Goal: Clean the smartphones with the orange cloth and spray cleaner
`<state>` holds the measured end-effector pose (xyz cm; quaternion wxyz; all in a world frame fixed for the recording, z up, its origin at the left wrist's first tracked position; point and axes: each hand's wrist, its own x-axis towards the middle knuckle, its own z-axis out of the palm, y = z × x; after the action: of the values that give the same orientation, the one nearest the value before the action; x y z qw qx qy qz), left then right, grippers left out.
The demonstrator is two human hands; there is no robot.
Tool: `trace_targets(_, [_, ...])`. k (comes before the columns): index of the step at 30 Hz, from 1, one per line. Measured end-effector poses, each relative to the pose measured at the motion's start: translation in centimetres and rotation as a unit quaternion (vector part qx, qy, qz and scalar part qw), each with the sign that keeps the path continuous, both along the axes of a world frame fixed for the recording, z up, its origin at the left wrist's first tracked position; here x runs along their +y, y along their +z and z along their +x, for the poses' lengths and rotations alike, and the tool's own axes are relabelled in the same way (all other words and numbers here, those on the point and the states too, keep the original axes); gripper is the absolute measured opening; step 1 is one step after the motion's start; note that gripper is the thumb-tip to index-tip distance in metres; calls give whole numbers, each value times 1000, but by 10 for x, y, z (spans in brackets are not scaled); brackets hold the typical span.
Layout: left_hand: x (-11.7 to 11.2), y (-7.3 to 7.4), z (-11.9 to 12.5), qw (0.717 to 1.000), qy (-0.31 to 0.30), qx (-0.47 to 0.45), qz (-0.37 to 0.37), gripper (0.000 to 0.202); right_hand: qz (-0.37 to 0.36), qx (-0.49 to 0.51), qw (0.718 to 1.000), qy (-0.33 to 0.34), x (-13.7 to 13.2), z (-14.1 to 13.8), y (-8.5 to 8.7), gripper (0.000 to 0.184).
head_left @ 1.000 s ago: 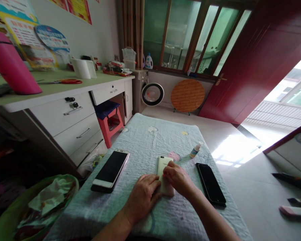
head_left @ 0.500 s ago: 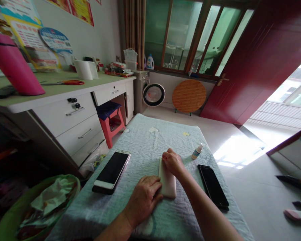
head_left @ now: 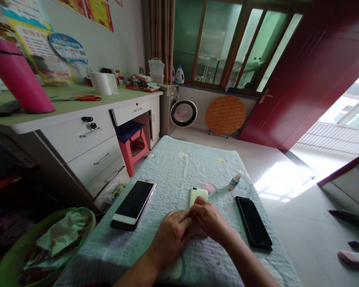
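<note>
A cream phone lies face down on the pale blue quilted cloth, its near half hidden under both hands. My left hand presses against the phone's near left edge with fingers curled on it. My right hand rests on the phone's middle with its fingers bunched together; whatever is under the fingertips is hidden. A white-framed phone lies screen up to the left. On the right lies a black phone, also screen up. A small spray bottle lies beyond it.
A green basket of crumpled paper stands at the near left. A white desk with drawers runs along the left, with a pink stool under it. A dark red door stands open on the right.
My right hand slid up the phone's back to its far end, then came back toward me to the middle. The left hand stayed on the near edge.
</note>
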<state>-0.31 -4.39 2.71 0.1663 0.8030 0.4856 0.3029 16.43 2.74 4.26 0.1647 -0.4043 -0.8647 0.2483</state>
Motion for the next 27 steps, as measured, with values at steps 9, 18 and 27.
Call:
trace_targets(9, [2,-5,1,999,-1,18,47,24,31,-69,997,-17,21,-10,3,22])
trace_targets(18, [2,-5,3,999,0,44,29,21,49,-151,984,-76,75,-34,4,24])
trace_targets(27, [-2,-5,7,998,6,57,24,21,23,-178,981,-77,90,-10,7,26])
